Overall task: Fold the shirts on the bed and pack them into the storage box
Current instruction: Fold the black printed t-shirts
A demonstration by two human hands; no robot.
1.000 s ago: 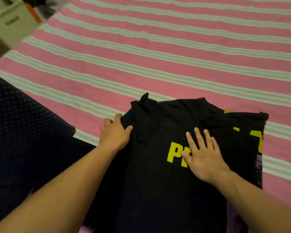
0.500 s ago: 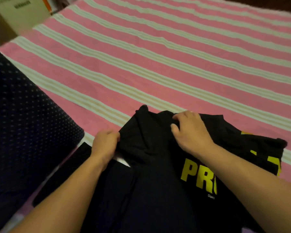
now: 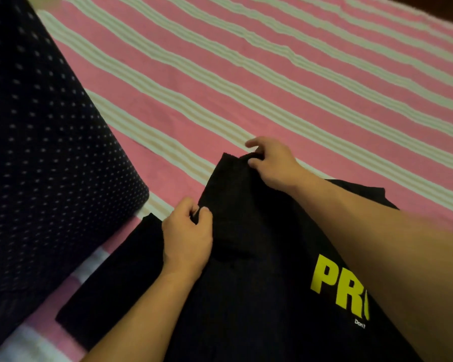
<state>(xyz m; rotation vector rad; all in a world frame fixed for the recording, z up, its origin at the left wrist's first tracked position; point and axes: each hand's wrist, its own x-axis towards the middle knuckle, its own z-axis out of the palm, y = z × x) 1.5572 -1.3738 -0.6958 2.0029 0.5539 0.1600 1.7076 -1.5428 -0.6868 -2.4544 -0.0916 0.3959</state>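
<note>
A black shirt [image 3: 259,283] with yellow letters lies on the pink and white striped bed [image 3: 272,87], close to me. My left hand [image 3: 187,236] pinches the shirt's left edge near the sleeve fold. My right hand [image 3: 270,163] pinches the far top corner of the folded sleeve part. My right forearm crosses over the yellow print and hides part of it. The storage box is not in view.
A dark navy dotted cushion or fabric mass [image 3: 42,152] fills the left side, next to the shirt. The striped bedsheet stretches away beyond the shirt. The bed's far edge shows dark at the top right.
My right hand left the print and moved up to the shirt's top corner, where it now pinches. My left hand shifted from flat on the edge to a pinch. The view swung left.
</note>
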